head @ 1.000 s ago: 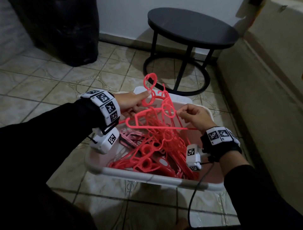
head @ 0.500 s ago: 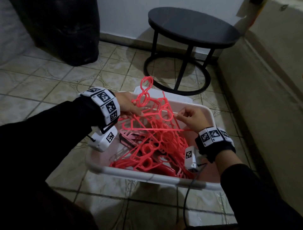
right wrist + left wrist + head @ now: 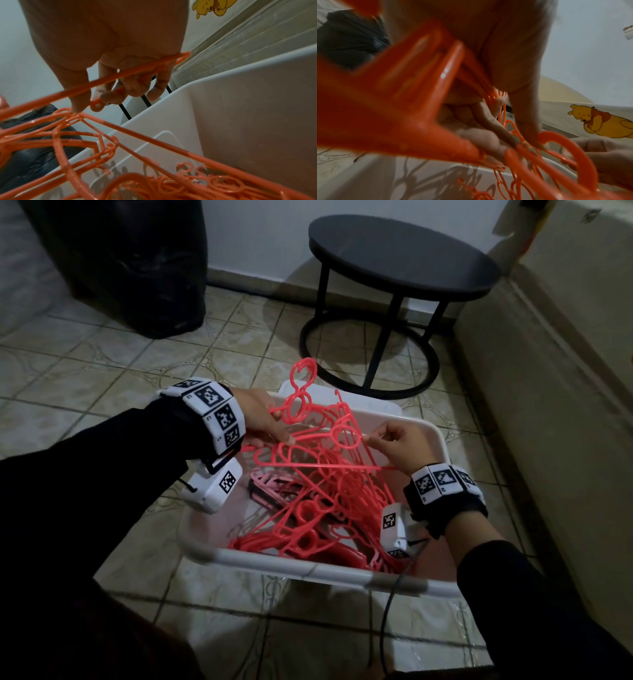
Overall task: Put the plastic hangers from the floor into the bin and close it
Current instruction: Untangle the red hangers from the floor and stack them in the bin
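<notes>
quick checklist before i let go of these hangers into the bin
1. Left hand grips the bunch of red hangers: ok.
2. Right hand pinches a hanger of the bunch: ok.
3. Bunch is over the white bin, not the floor: ok.
4. Bunch sits below the rim: not ok, one hook sticks up past the far edge.
5. Hangers are free of tangles with the pile inside: cannot tell.
6. Lid is within reach for closing: cannot tell, no lid is clearly visible.

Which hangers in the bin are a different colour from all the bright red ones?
The pale pink hangers, low on the bin's left side, under the left hand. All other hangers are bright coral-red.
</notes>
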### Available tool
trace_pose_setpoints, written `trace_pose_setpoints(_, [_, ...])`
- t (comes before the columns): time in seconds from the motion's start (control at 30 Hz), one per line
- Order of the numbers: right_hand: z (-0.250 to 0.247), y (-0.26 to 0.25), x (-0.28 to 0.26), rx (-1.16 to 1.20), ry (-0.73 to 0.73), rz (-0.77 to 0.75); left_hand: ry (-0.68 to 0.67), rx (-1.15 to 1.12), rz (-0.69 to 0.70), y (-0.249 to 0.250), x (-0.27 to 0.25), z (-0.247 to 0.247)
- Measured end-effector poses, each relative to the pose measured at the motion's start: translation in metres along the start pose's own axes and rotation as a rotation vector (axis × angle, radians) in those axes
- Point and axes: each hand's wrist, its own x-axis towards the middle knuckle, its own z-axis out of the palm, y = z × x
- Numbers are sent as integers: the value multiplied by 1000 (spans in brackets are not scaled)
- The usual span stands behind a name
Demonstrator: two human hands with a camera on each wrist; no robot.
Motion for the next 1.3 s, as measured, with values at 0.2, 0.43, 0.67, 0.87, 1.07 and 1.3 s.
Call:
trace_pose_setpoints(0.2, [-2,-4,-2,167,-11,-89,37,275,125,-1,-1,8])
trace_pose_setpoints(0.43, [-5,-2,-4,229,-30,-41,-94,107,74,4,-5,-3])
trace_pose_setpoints(0.67, [-3,4,2,224,4,56,-52,181,95,2,-4,0])
trace_pose_setpoints(0.87, [4,2,5,123,31,121,-5,92,55,5,-4,-7])
trace_pose_setpoints(1.07, [1,-6,4,123,31,85,-56,56,31,3,-13,-9])
trace_pose_setpoints(1.3, [3,-1,2,48,59,100,-50,-31,2,-1,-11,-10])
